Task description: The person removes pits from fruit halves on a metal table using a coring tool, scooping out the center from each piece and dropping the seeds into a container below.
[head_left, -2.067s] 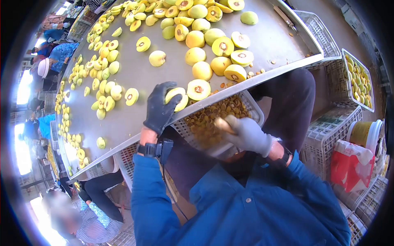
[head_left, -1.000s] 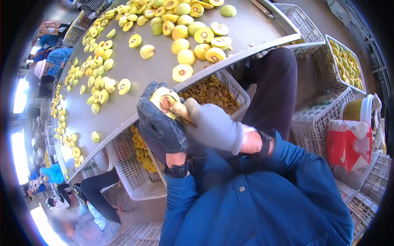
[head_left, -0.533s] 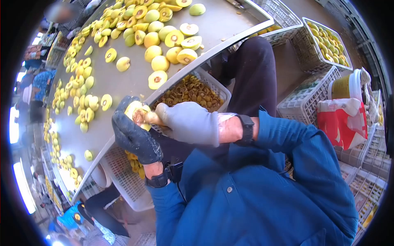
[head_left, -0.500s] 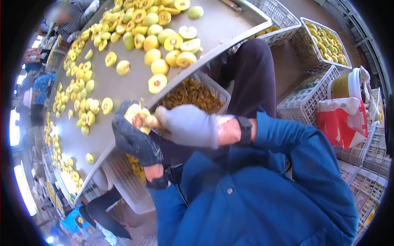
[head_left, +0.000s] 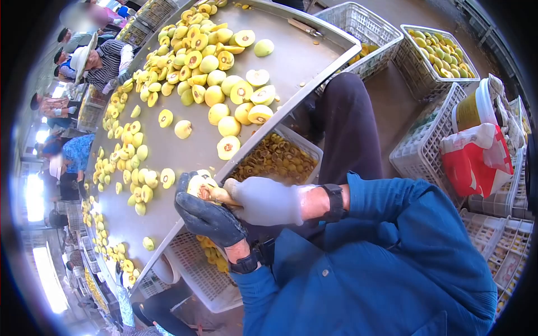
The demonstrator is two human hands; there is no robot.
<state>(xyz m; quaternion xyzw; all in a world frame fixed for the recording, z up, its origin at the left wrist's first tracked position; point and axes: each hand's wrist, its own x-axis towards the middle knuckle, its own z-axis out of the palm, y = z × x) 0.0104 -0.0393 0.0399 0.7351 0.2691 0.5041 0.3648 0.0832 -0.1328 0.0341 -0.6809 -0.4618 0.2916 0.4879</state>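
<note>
My left hand (head_left: pixel 206 211), in a dark glove, is closed around a yellow peach half (head_left: pixel 200 186) with its cut face up, just off the table's edge. My right hand (head_left: pixel 266 200), in a pale grey glove, presses against that fruit. It grips what looks like a small wooden-handled tool (head_left: pixel 234 206); the working end is hidden at the reddish pit hollow. Beside my hands, on the metal table (head_left: pixel 168 148), lie peach halves (head_left: pixel 228 147), some with red-brown centres. Under the table edge, a crate (head_left: pixel 314 150) holds brownish scraps.
A wooden-handled knife-like tool (head_left: pixel 305 27) lies near the table's far corner. Right of my leg stand a crate of whole fruit (head_left: pixel 412 67), white crates (head_left: pixel 414 140), a bucket (head_left: pixel 476 106) and a red-and-white bag (head_left: pixel 476 159). Another crate (head_left: pixel 196 269) sits below. Several people work across the table.
The camera view has shifted, so the table and both hands appear lower and farther right. Both hands still hold the same peach half and tool together.
</note>
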